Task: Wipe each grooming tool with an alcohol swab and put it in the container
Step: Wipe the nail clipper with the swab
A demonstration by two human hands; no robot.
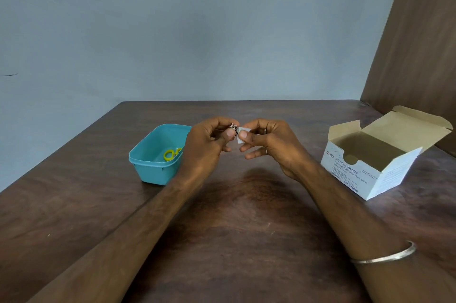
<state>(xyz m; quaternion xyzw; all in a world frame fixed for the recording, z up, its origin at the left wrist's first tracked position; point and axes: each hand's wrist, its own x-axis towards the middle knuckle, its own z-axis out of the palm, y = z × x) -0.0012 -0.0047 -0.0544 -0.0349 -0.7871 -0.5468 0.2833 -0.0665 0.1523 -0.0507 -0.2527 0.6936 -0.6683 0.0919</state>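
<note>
Left hand (209,139) pinches a small metal nail clipper (234,127) above the counter (246,216), right hand (266,144) pinching the white alcohol swab (240,136) right against it — teal container (153,167) sits just left, closest to the left hand, yellow-handled scissors (170,154) already inside.

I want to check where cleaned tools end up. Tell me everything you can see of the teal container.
The teal container is a small rectangular tub of what looks like plastic, with rounded corners, a rolled rim and no lid on it. It stands upright on the dark wooden table, left of the person's hands and partly behind the left hand. Inside lies a yellow-handled tool, probably scissors, only partly visible.
</note>
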